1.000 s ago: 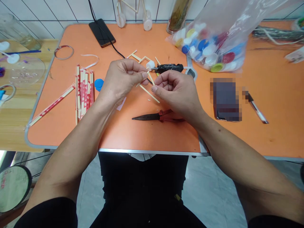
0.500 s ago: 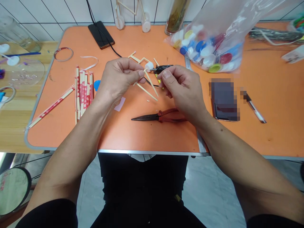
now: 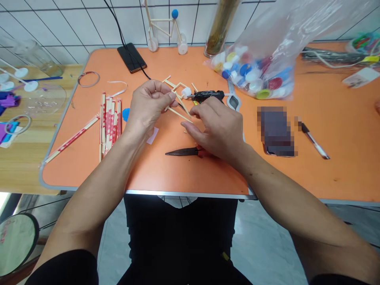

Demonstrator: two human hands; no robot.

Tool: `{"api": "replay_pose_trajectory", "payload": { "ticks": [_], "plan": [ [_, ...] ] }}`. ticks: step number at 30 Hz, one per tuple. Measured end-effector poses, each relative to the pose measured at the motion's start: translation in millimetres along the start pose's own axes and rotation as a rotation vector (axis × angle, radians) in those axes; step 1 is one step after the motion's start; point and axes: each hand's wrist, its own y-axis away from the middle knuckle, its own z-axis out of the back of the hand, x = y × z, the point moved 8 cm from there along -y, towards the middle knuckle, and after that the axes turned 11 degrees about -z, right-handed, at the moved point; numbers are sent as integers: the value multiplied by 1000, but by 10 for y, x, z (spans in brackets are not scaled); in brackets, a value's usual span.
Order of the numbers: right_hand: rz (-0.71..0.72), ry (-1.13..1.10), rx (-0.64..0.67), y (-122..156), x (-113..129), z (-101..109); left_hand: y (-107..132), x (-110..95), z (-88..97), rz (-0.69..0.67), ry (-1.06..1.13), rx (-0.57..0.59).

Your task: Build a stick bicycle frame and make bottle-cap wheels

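My left hand [image 3: 148, 106] is closed in a pinch on thin wooden sticks [image 3: 179, 112] joined at an angle, held just above the orange table [image 3: 184, 170]. My right hand [image 3: 215, 126] hovers low beside the sticks' free ends, fingers curled and touching one stick's tip. Behind the sticks lie a small stick frame with a white cap [image 3: 186, 92] and a black glue gun [image 3: 208, 95]. Red-handled long-nose pliers [image 3: 184, 151] lie under my right hand, their handles hidden by it.
Wrapped chopsticks [image 3: 109, 120] lie at the left. A plastic bag of coloured bottle caps [image 3: 258, 75] sits at the back right, a phone on a cable [image 3: 132, 57] at the back, a stick bicycle model [image 3: 166, 29] by the wall, a pen [image 3: 314, 140] to the right.
My right hand has dropped from in front of the glue gun down over the pliers' handles, its fingers uncurling somewhat. My left hand keeps its pinch on the sticks. The camera has tilted up slightly.
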Motion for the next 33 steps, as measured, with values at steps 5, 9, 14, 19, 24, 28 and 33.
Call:
{"api": "replay_pose_trajectory", "payload": {
  "ticks": [5,9,14,19,24,28,33],
  "plan": [
    [29,138,23,-12,59,-72,39,13,-17,12,15,-20],
    [50,193,34,-26,97,-93,59,47,-35,42,22,-21],
    [77,237,23,-30,131,-111,76,65,-53,81,26,-16],
    [62,197,11,-43,114,-110,107,72,-62,110,68,-20],
    [38,156,25,-56,96,-109,126,99,-63,154,93,-27],
    [69,187,2,-51,120,-101,122,98,-74,149,96,-11],
    [43,143,-27,-60,81,-89,121,80,-87,134,84,7]
  ]
}}
